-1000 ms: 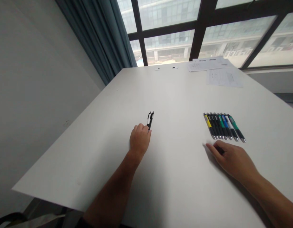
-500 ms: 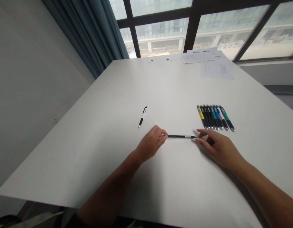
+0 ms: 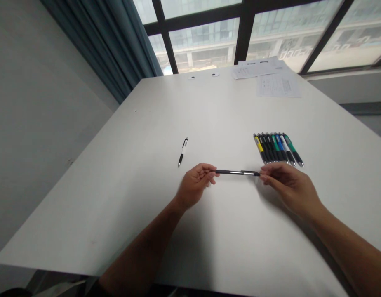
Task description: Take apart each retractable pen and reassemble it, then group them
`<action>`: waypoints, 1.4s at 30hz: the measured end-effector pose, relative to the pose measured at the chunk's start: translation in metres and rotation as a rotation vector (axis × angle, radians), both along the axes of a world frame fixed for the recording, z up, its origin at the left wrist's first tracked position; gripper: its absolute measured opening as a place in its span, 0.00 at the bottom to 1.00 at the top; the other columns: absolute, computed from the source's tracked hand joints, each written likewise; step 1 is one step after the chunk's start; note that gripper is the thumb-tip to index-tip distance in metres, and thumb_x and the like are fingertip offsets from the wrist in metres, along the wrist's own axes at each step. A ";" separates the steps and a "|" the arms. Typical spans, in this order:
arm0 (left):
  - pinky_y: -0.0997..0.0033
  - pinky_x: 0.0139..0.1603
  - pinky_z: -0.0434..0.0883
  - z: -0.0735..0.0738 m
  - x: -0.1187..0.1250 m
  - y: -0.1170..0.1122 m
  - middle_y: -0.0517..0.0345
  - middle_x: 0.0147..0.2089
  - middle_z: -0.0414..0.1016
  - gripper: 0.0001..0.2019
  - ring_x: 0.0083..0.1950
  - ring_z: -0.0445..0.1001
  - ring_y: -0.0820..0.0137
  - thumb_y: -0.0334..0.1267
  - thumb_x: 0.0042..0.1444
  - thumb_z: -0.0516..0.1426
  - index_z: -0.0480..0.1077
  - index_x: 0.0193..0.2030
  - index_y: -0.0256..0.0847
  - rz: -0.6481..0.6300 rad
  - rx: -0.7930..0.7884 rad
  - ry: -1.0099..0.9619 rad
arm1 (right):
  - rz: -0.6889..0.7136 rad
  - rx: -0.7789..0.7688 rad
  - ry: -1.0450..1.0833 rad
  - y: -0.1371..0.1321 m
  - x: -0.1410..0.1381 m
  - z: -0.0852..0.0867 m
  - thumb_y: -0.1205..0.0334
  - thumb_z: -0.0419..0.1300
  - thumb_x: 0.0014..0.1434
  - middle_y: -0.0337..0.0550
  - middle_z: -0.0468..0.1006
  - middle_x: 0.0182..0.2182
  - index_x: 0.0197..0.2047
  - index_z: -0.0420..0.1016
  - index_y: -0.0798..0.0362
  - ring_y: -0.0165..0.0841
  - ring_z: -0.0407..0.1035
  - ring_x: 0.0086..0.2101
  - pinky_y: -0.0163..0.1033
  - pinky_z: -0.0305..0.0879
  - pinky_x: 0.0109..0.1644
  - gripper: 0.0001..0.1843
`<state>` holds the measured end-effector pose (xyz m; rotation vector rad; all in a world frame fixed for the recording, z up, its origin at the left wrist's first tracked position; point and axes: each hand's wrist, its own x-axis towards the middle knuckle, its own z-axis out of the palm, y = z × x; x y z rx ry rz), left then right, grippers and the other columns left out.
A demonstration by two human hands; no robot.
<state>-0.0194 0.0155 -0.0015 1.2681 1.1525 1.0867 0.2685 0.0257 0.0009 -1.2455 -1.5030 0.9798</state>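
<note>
A thin black pen (image 3: 236,172) is held level just above the white table (image 3: 116,198), one end in each hand. My left hand (image 3: 195,185) pinches its left end with curled fingers. My right hand (image 3: 286,183) pinches the right end with thumb and fingertips. A single black-and-white pen (image 3: 182,152) lies on the table to the left of my left hand. A neat row of several pens (image 3: 278,148) in yellow, black, green and blue lies just beyond my right hand.
Printed paper sheets (image 3: 277,84) lie at the far right of the table near the window. A dark blue curtain (image 3: 116,49) hangs at the far left corner. The table's left edge runs beside a grey wall.
My left hand left the black-and-white pen on the table and came right with a black pen. My right hand took its other end, and the pen now sits slightly higher.
</note>
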 end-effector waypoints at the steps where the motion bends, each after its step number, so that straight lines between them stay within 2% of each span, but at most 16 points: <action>1: 0.73 0.33 0.69 0.000 0.000 0.000 0.51 0.41 0.83 0.13 0.34 0.77 0.72 0.44 0.63 0.62 0.73 0.47 0.37 -0.002 0.006 -0.004 | -0.029 -0.006 0.035 0.000 0.000 0.001 0.54 0.74 0.55 0.42 0.82 0.34 0.41 0.81 0.48 0.35 0.78 0.33 0.40 0.76 0.40 0.13; 6: 0.73 0.33 0.70 0.000 0.000 -0.002 0.55 0.34 0.82 0.10 0.33 0.78 0.72 0.42 0.62 0.63 0.74 0.45 0.38 0.010 0.028 0.011 | -0.099 -0.027 0.070 0.001 -0.001 0.006 0.54 0.77 0.51 0.43 0.85 0.35 0.39 0.83 0.48 0.34 0.78 0.34 0.39 0.77 0.41 0.14; 12: 0.72 0.36 0.71 0.002 -0.001 -0.003 0.51 0.39 0.85 0.10 0.32 0.77 0.72 0.43 0.64 0.62 0.75 0.44 0.38 0.037 0.038 0.056 | -0.090 -0.030 0.078 -0.001 0.000 0.004 0.54 0.77 0.52 0.43 0.85 0.34 0.40 0.83 0.48 0.33 0.78 0.34 0.36 0.76 0.40 0.14; 17: 0.72 0.34 0.70 0.008 0.001 -0.004 0.53 0.36 0.85 0.11 0.30 0.75 0.73 0.45 0.64 0.61 0.75 0.40 0.38 0.052 0.043 0.108 | -0.097 -0.028 0.036 -0.001 0.001 0.006 0.51 0.75 0.54 0.43 0.84 0.33 0.39 0.82 0.48 0.34 0.78 0.33 0.38 0.76 0.40 0.14; 22: 0.73 0.32 0.70 0.011 0.002 -0.004 0.56 0.32 0.83 0.12 0.28 0.72 0.74 0.45 0.65 0.60 0.74 0.37 0.38 0.041 0.059 0.164 | -0.072 -0.030 0.001 -0.001 0.000 0.010 0.48 0.74 0.56 0.43 0.83 0.30 0.39 0.81 0.49 0.36 0.77 0.31 0.40 0.75 0.37 0.15; 31: 0.74 0.31 0.68 0.009 -0.002 -0.005 0.58 0.29 0.81 0.16 0.27 0.71 0.75 0.47 0.68 0.57 0.75 0.34 0.39 0.010 0.098 0.281 | 0.033 -0.011 0.004 0.000 0.001 0.009 0.49 0.71 0.61 0.41 0.78 0.28 0.38 0.77 0.49 0.34 0.72 0.29 0.40 0.70 0.35 0.13; 38: 0.75 0.31 0.66 0.011 -0.002 -0.006 0.60 0.26 0.77 0.18 0.25 0.68 0.76 0.48 0.70 0.55 0.75 0.34 0.38 -0.009 0.122 0.329 | 0.034 -0.018 0.017 -0.002 0.000 0.010 0.48 0.70 0.61 0.39 0.76 0.28 0.38 0.77 0.49 0.33 0.71 0.29 0.39 0.68 0.34 0.14; 42: 0.74 0.33 0.67 0.014 -0.001 -0.007 0.60 0.25 0.76 0.21 0.25 0.69 0.75 0.49 0.70 0.54 0.74 0.30 0.38 -0.001 0.139 0.360 | 0.042 -0.023 0.022 -0.001 -0.002 0.011 0.48 0.70 0.61 0.39 0.76 0.27 0.38 0.76 0.49 0.33 0.70 0.28 0.39 0.68 0.34 0.14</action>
